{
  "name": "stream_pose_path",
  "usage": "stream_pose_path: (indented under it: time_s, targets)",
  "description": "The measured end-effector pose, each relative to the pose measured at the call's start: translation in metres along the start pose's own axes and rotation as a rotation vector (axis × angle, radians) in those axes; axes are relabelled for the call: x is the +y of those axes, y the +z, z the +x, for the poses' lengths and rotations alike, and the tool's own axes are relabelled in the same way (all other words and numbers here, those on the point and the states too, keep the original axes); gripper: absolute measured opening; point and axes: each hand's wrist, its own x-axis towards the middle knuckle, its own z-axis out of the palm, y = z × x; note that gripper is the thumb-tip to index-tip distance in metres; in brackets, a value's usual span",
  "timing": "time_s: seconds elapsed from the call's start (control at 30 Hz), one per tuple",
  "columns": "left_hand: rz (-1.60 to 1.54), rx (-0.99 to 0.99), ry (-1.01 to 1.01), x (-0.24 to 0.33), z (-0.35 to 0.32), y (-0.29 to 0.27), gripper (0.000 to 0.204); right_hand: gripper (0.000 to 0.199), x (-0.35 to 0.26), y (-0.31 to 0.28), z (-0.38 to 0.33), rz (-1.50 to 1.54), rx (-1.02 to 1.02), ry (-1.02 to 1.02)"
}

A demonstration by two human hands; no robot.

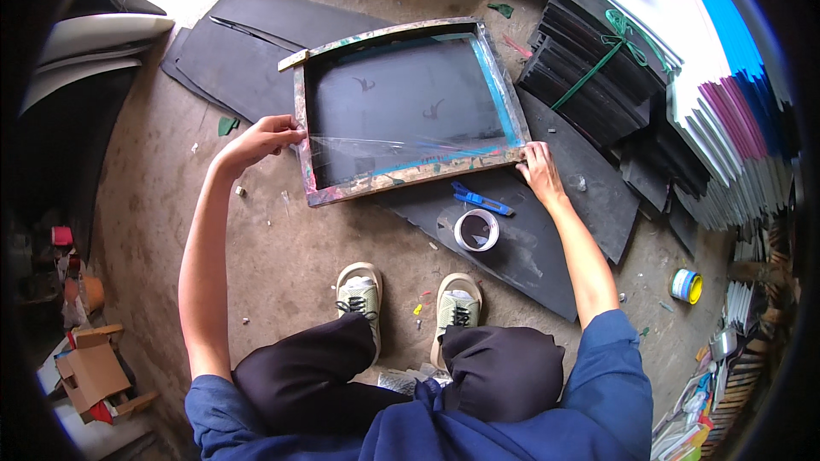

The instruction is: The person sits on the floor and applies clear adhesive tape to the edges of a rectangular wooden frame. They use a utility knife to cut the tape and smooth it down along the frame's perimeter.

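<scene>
Clear tape (401,150) is being stretched across a wooden screen frame (301,111), left hand (260,138) and right hand (536,167) wide apart, each pinching an end; even tension is being advised.

A paint-stained wooden screen frame (408,111) with dark mesh lies flat on the floor; clear tape strip (401,150) stretches across its near edge

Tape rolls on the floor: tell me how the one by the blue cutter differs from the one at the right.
The clear tape roll is large, pale and lies on a black sheet near the shoes. The blue tape roll is smaller, blue and yellow, and sits on bare floor, far from both hands. Both lie flat, untouched.
</scene>
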Motion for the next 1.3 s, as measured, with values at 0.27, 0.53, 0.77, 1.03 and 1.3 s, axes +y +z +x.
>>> stream_pose_path:
  time_s: [0.27, 0.53, 0.77, 1.03, 1.3]
  targets:
    - [0.061, 0.012, -0.079, -0.002, 0.008, -0.009, 0.022, 0.015, 0.028, -0.003, 0.02, 0.111, -0.129, -0.146]
    - [0.047, -0.012, -0.122, -0.01, 0.012, -0.014, 0.021, 0.017, 0.04, -0.014, 0.037, 0.194, -0.287, -0.065]
    - [-0.068, 0.078, -0.071, -0.011, 0.003, -0.026, 0.019, 0.012, 0.039, -0.014, 0.073, 0.37, -0.381, 0.262]
    - [-0.075, 0.12, -0.186, -0.067, -0.015, -0.032, 0.017, 0.019, 0.009, -0.001, 0.051, -0.093, 0.071, -0.258]
    - [-0.075, 0.053, -0.189, -0.086, -0.016, -0.024, 0.015, 0.023, -0.011, 0.027, 0.013, -0.201, 0.017, -0.343]
